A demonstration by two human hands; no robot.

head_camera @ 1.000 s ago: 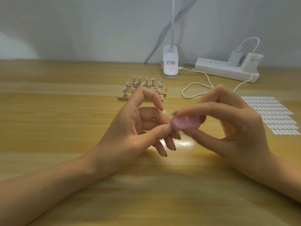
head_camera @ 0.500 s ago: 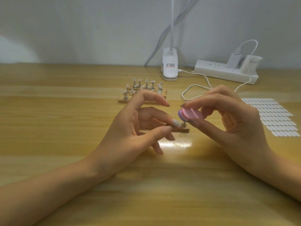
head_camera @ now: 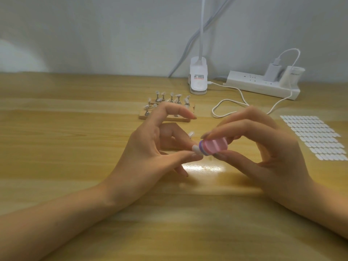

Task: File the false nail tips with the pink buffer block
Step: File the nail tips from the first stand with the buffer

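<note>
Head view: my right hand (head_camera: pixel 273 151) has its grip pinching the pink rounded buffer block (head_camera: pixel 214 147), its end touching the white false nail tip (head_camera: pixel 195 149) pinched in my left hand (head_camera: pixel 148 147) above the wooden surface (head_camera: pixel 75 129). Filing looks underway; the pale tips (head_camera: pixel 178 95) on the far wooden stand (head_camera: pixel 178 120) seem left.

Home nail desk: wooden table (head_camera: pixel 75 129), clip lamp (head_camera: pixel 198 78), power strip (head_camera: pixel 261 84).

My wooden table (head_camera: pixel 75 129) carries a wooden rack (head_camera: pixel 163 120) of nail tips (head_camera: pixel 178 95) on pegs, toward the back. Behind it stands a white lamp base (head_camera: pixel 198 80). To its right, a power strip (head_camera: pixel 250 82) lies by the wall. A white cable (head_camera: pixel 226 102) loops on the wood between them. At my right lies a sheet (head_camera: pixel 316 138) of white ovals in rows.
</note>
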